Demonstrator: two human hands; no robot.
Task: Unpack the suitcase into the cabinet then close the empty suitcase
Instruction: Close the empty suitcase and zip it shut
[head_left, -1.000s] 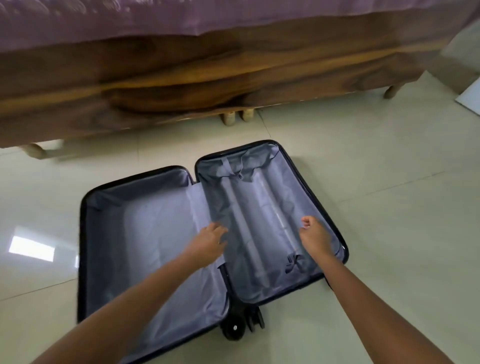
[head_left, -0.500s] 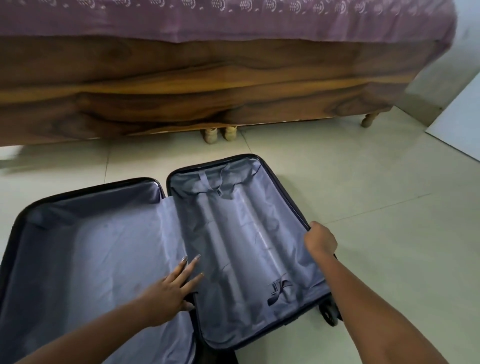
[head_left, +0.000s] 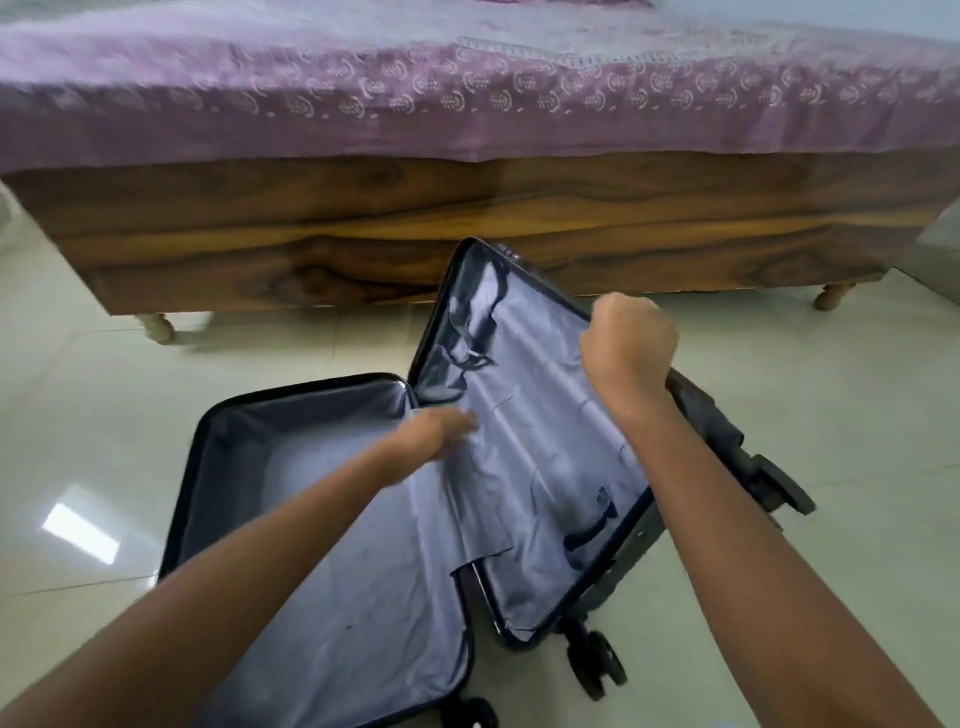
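A dark hard-shell suitcase (head_left: 332, 561) lies open on the tiled floor, its grey lining bare and nothing inside. The left half lies flat. The right half (head_left: 535, 415) is tilted up off the floor, hinged toward the left half. My right hand (head_left: 631, 343) grips the raised half's outer rim, fingers curled over the edge. My left hand (head_left: 436, 434) hovers blurred over the middle hinge area, fingers stretched out, holding nothing. The cabinet is not in view.
A wooden bed frame (head_left: 467, 228) with a purple patterned cover (head_left: 415, 98) stands just behind the suitcase. Its turned legs (head_left: 158, 327) rest on the glossy floor. The suitcase wheels (head_left: 597, 665) stick out at the near end.
The right hand has lifted the suitcase's right half off the floor and swung it toward the left half. The left hand has risen from the lining near the hinge.
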